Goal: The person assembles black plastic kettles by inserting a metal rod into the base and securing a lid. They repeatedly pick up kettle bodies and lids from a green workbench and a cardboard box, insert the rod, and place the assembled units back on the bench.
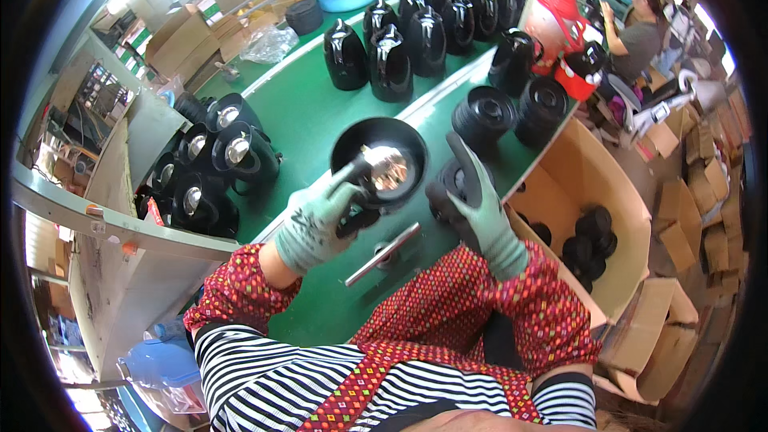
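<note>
My left hand [320,216], in a pale green glove with dark fingertips, grips a black jug body [404,132] by its side and handle. The jug's round open end faces up and shows a shiny metallic inside. My right hand [484,204], gloved the same way, has its fingers curled around a black round plastic part [458,180] just right of the jug. Its fingertips partly merge with the dark part. Below and between the hands, a metal T-shaped bar [384,254] stands at the green bench [308,152].
Upright black jugs [390,64] line the bench's far side. More jugs [240,148] lie at left, shiny openings showing. Stacked black round parts [484,116] stand beyond my right hand. A cardboard box [616,192] at right holds black parts. A person [640,36] works at far right.
</note>
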### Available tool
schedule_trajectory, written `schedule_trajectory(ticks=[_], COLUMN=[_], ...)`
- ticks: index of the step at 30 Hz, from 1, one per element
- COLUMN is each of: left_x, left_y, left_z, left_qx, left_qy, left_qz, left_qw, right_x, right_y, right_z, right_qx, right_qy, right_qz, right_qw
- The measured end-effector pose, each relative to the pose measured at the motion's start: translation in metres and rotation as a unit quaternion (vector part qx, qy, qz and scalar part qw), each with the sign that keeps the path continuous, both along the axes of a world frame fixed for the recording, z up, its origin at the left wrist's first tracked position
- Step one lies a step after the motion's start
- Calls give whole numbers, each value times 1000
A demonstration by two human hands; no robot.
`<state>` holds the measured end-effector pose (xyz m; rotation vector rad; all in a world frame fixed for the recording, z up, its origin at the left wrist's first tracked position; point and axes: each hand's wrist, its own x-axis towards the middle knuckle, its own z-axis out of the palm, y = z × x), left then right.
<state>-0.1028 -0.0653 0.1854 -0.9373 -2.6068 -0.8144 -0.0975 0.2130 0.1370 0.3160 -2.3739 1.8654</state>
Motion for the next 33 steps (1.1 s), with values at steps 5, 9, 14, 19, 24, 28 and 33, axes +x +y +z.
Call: schedule_trajectory(ticks=[5,9,14,19,24,28,33], left_x=[51,64,70,96,96,83,83], left_y=[22,15,20,24,29,40,30], left_z=[2,-25,-92,-141,-160,-149,-149], left_qx=[-1,213,468,520,495,412,441], left_qy=[57,-88,-567,-616,-651,-563,-567], left_qz=[-182,-124,-37,-143,-154,-187,-156], left_qw=[982,965,677,574,555,692,678], right_x=[31,88,144,151,125,88,6], right_y=[18,54,93,87,62,29,28], right_z=[21,11,-16,-13,-9,2,-49], right_qx=[-167,-242,-270,-331,-361,-225,245], right_qy=[-216,-222,-228,-264,-293,-295,15], right_qz=[142,88,74,107,180,263,95], right_qw=[952,941,932,900,867,891,965])
